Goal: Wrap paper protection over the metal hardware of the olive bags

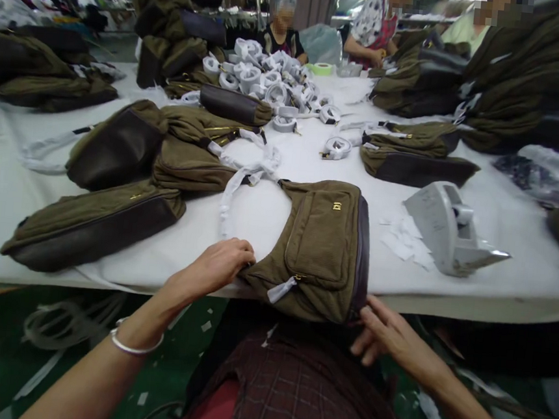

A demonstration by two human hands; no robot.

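Observation:
An olive corduroy shoulder bag [323, 239] with a dark base lies at the table's front edge. Its strap [229, 198], wrapped in white covering, curves up and left over the table. My left hand [220, 263] is closed on the bag's left corner, where strap and body meet. At the dark lower right corner, my right hand [379, 332] touches the bag with its fingers apart. A white-wrapped zipper pull [282, 289] hangs from the zip near me. A small gold emblem [337, 207] sits on the front pocket.
More olive bags [96, 226] lie to the left, with tall bag piles [530, 81] at the right. Rolled white-wrapped straps [271, 81] heap at the back. A grey metal tape dispenser [454, 228] stands right of the bag beside paper scraps [406, 240]. Co-workers [371, 31] are across the table.

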